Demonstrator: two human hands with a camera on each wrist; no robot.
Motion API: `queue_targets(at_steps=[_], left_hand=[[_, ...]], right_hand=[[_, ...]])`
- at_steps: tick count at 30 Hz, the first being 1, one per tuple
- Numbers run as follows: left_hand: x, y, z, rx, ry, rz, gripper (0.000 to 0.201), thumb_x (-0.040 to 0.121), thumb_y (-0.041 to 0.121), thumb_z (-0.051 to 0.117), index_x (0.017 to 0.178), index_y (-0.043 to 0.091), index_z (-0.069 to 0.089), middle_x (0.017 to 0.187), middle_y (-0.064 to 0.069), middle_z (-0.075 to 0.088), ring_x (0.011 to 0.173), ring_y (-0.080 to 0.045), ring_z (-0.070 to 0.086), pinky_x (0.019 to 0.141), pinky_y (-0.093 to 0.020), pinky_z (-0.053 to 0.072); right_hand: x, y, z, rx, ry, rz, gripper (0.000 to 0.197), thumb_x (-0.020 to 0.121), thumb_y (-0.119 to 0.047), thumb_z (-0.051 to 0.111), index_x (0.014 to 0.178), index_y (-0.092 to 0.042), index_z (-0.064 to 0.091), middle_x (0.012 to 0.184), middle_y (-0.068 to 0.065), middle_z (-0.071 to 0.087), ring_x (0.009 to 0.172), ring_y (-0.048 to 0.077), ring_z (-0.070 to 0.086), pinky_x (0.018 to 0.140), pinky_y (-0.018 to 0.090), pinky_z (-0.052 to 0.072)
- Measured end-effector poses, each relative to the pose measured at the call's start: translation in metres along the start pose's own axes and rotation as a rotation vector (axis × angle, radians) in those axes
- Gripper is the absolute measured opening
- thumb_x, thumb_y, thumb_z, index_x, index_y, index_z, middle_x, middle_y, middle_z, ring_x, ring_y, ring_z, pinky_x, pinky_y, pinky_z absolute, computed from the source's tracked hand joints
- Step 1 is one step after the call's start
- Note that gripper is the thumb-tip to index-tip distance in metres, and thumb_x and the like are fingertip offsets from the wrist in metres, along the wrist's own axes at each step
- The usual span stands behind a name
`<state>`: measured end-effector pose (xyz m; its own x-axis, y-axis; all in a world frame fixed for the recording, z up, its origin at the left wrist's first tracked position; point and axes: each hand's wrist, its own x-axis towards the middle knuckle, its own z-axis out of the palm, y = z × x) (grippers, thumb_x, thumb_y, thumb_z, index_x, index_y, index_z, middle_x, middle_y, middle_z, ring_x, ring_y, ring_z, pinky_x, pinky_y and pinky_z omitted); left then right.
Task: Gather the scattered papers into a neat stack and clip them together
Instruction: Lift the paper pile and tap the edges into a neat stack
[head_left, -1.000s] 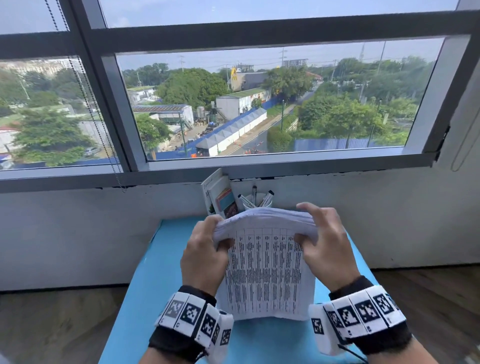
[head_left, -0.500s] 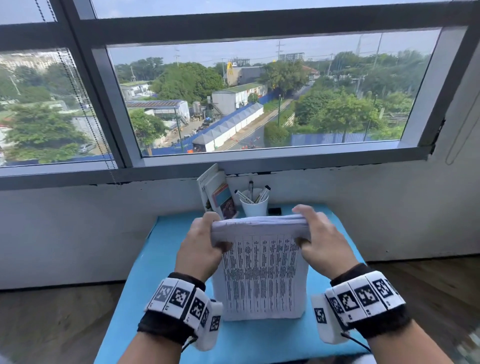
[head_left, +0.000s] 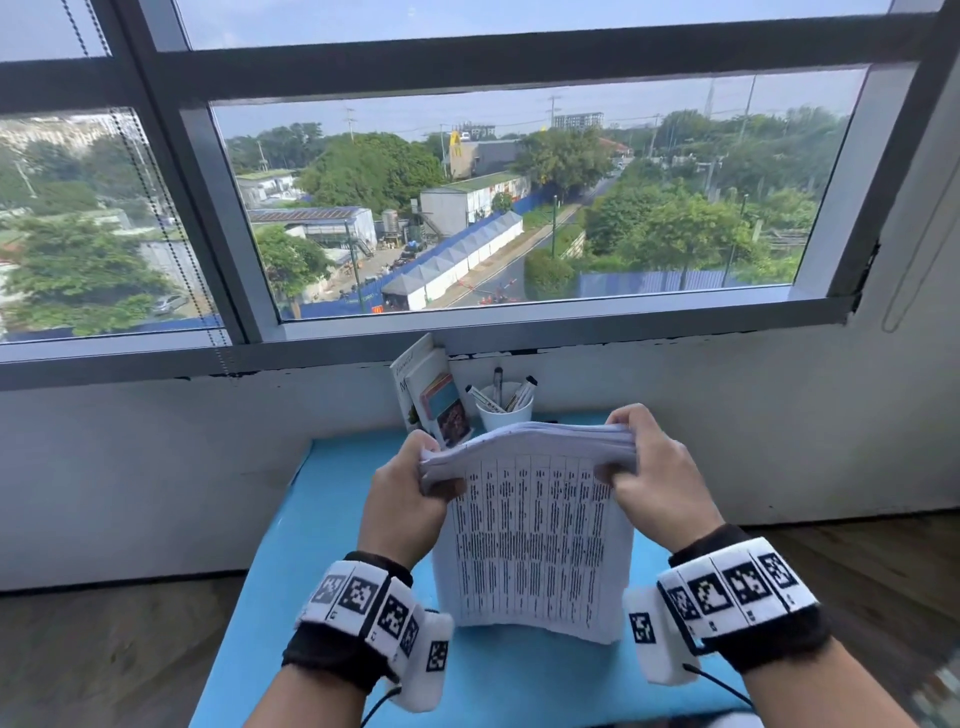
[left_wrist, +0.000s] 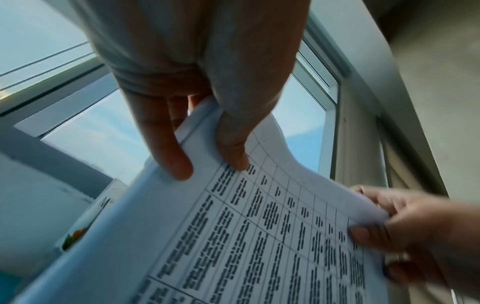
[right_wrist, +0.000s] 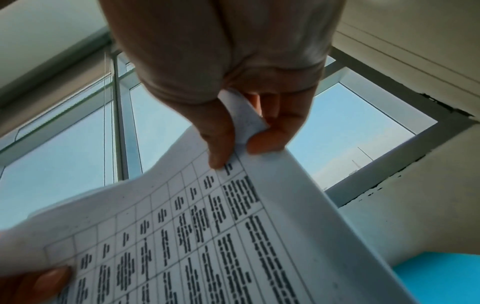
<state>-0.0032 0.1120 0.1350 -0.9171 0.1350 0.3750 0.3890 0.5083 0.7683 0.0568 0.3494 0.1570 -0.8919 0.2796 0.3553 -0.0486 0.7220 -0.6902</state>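
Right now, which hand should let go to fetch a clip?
Probably right. Both the left hand and right hand pinch the paper stack's top corners, and no clip shows; the pen cup sits nearer the right.

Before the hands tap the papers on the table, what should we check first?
1. Left hand grips the paper stack: ok.
2. Right hand grips its other top corner: ok.
3. Stack upright, bottom edge down on the blue table: ok.
4. Top edges even: not ok, the sheets are bowed and fanned.
5. Clip within reach: cannot tell, none in view.
6. White pen cup clear behind the stack: ok.
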Motion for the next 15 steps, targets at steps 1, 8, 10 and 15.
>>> queue_targets(at_steps=[1, 8, 10, 15], left_hand=[[0.001, -0.002, -0.001, -0.049, 0.013, -0.013, 0.04, 0.074, 0.008, 0.075, 0.069, 0.027, 0.04, 0.057, 0.011, 0.051, 0.052, -0.008, 0.047, 0.05, -0.029, 0.042], [-0.014, -0.008, -0.017, -0.378, -0.103, -0.084, 0.045, 0.078, -0.012, 0.067, 0.066, 0.029, 0.052, 0.061, 0.01, 0.056, 0.065, -0.014, 0.055, 0.055, -0.034, 0.053], [-0.013, -0.008, -0.026, -0.475, -0.058, -0.088, 0.039, 0.078, -0.013, 0.065, 0.072, 0.023, 0.052, 0.063, 0.005, 0.055, 0.064, -0.013, 0.057, 0.053, -0.03, 0.054], [-0.011, -0.005, -0.049, -0.725, 0.087, -0.085, 0.031, 0.08, -0.017, 0.057, 0.08, 0.013, 0.049, 0.064, 0.007, 0.056, 0.062, -0.008, 0.057, 0.05, -0.028, 0.056]], right_hand=[[0.001, 0.001, -0.002, 0.075, 0.017, 0.011, 0.043, 0.072, -0.004, 0.068, 0.099, -0.029, 0.046, 0.079, -0.001, 0.063, 0.074, 0.022, 0.06, 0.069, 0.034, 0.049], [-0.028, 0.066, 0.031, 0.722, -0.197, 0.308, 0.08, 0.031, -0.046, 0.092, 0.098, -0.011, 0.067, 0.092, 0.002, 0.074, 0.093, 0.021, 0.065, 0.07, 0.021, 0.052], [-0.041, 0.087, 0.045, 0.821, -0.204, 0.386, 0.093, 0.023, -0.051, 0.092, 0.097, -0.002, 0.067, 0.093, 0.009, 0.073, 0.092, 0.026, 0.063, 0.077, 0.032, 0.053], [-0.053, 0.097, 0.058, 1.084, -0.118, 0.428, 0.094, 0.023, -0.034, 0.095, 0.108, -0.015, 0.06, 0.098, 0.008, 0.068, 0.091, 0.026, 0.06, 0.078, 0.039, 0.047]])
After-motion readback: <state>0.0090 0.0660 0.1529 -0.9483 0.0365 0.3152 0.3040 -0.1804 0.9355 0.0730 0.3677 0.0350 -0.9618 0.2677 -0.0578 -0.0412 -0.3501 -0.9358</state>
